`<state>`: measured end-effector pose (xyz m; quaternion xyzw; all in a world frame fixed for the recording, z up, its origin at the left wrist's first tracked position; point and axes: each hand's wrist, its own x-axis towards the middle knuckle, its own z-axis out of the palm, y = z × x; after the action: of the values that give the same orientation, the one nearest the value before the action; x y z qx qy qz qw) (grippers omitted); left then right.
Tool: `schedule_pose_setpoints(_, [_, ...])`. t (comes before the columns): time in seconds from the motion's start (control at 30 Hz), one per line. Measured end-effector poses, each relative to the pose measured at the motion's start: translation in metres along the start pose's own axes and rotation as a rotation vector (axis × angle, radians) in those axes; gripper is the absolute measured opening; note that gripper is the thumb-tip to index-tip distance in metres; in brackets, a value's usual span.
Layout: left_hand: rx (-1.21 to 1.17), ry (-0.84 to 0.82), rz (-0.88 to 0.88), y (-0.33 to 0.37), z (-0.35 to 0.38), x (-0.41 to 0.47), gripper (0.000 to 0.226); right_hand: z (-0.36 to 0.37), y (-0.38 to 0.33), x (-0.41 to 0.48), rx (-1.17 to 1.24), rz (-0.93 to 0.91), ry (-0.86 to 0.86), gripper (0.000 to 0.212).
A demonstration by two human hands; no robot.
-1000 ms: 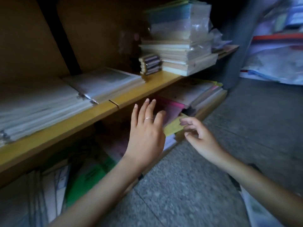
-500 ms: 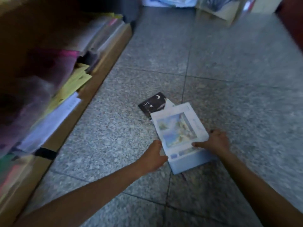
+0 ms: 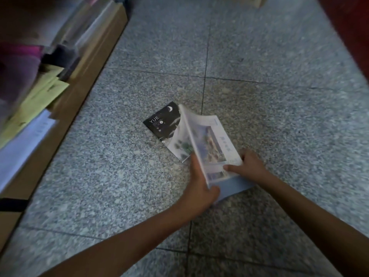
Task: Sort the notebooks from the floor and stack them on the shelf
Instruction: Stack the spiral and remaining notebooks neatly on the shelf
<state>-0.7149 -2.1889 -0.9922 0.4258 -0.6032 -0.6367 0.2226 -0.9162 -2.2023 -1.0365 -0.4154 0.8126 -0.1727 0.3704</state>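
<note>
A small pile of notebooks lies on the grey speckled floor. The top one, a pale blue notebook (image 3: 212,144) with a picture on its cover, is tilted up on its left side. My left hand (image 3: 201,188) grips its near left edge, fingers under it. My right hand (image 3: 248,166) holds its near right corner, thumb on the cover. Under it show a white notebook (image 3: 180,145) with a green plant drawing and a black notebook (image 3: 162,120) marked YUE. The wooden shelf (image 3: 79,80) runs along the left, stacked with papers.
Yellow sheets (image 3: 38,100) and white sheets (image 3: 22,140) stick out over the shelf's lower edge on the left. A dark red surface (image 3: 347,27) fills the top right corner. Open tiled floor (image 3: 259,56) stretches beyond the pile.
The view swung from the shelf down to the floor. Both hands took hold of the top notebook, and its left side has since lifted, uncovering the white one beneath.
</note>
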Motion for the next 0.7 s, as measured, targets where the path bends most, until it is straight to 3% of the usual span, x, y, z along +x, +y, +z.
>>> schedule_pose_setpoints(0.07, [0.03, -0.092, 0.002, 0.013, 0.009, -0.001, 0.098, -0.001, -0.002, -0.004, 0.072, -0.031, 0.025, 0.052])
schedule_pose_setpoints(0.17, [0.008, -0.118, 0.015, 0.024, 0.007, -0.004, 0.093, -0.004, -0.003, -0.011, 0.369, 0.001, 0.003, 0.033])
schedule_pose_setpoints(0.27, [0.07, -0.051, 0.121, 0.036, -0.008, -0.007, 0.083, -0.002, -0.007, -0.019, 0.598, 0.038, 0.028, 0.03])
schedule_pose_setpoints(0.37, [0.029, 0.06, 0.114, 0.041, -0.029, -0.004, 0.069, 0.001, -0.012, -0.028, 0.797, 0.047, 0.066, 0.031])
schedule_pose_setpoints(0.53, [-0.043, 0.219, 0.175, 0.062, -0.068, -0.007, 0.048, -0.002, -0.048, -0.038, 0.847, -0.116, 0.154, 0.025])
schedule_pose_setpoints(0.7, [-0.063, 0.409, 0.132, 0.089, -0.118, -0.036, 0.04, 0.007, -0.123, -0.039, 0.845, -0.341, 0.089, 0.035])
